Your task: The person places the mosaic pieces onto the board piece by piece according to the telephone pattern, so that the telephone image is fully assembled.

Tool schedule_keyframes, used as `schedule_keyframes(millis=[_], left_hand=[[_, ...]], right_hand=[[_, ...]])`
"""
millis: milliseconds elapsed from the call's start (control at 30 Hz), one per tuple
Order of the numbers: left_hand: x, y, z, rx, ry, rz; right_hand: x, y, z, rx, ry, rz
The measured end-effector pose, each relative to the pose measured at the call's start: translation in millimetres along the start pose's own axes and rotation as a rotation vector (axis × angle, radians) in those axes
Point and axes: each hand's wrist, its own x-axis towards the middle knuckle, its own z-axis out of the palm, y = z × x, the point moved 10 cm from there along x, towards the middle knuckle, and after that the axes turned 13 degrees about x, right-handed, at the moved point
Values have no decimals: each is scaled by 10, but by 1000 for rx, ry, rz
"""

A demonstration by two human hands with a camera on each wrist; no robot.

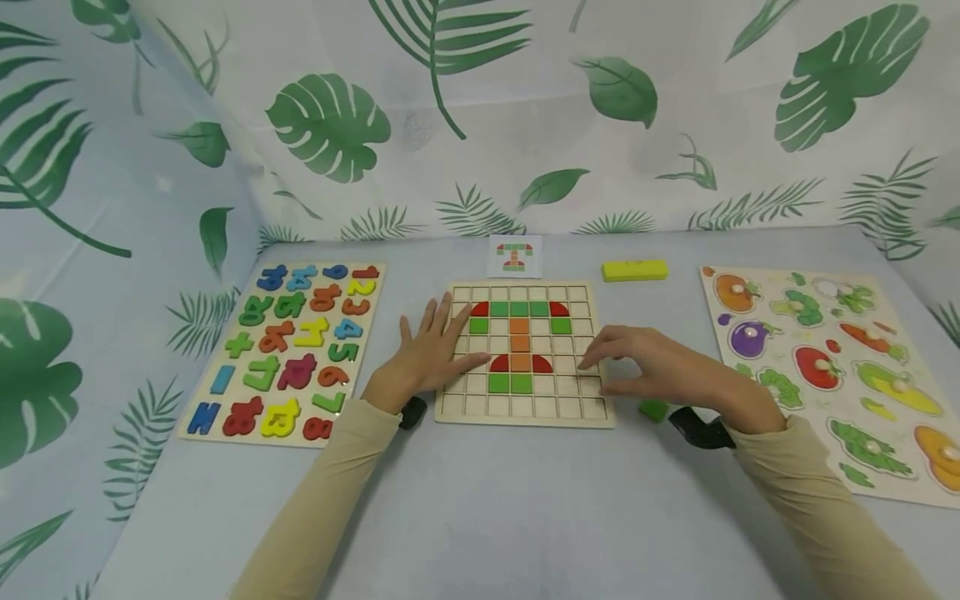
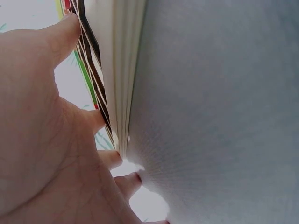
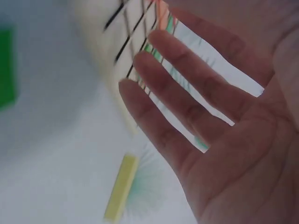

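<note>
A square wooden grid board (image 1: 555, 408) lies flat in front of me. Red quarter-circle, green and orange square pieces form a figure on it, including an orange square (image 1: 519, 343) in its middle column. My left hand (image 1: 420, 354) is spread over the board's left edge, its thumb beside a lower red piece (image 1: 499, 364). Over the right edge hovers my right hand (image 1: 652, 367), its fingers loosely bent; the right wrist view shows nothing between them. A loose green square piece (image 1: 654, 409) lies on the table beneath that hand, partly covered by it.
Behind the board stands a small pattern card (image 1: 514, 257) with a similar figure. A yellow block (image 1: 634, 270) lies at back right. A number puzzle board (image 1: 247, 350) is at left, a vegetable puzzle board (image 1: 795, 400) at right. A leaf-printed cloth (image 1: 487, 167) hangs behind.
</note>
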Motion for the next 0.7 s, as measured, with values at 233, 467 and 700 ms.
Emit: schedule_keyframes(millis=[233, 467, 700], left_hand=[[17, 23, 11, 0, -5, 9], [11, 3, 1, 0, -10, -3], [0, -6, 9, -4, 0, -4]], right_hand=[[-376, 352, -148, -31, 41, 107], [-554, 474, -108, -22, 24, 78], [-524, 485, -96, -7, -9, 60]])
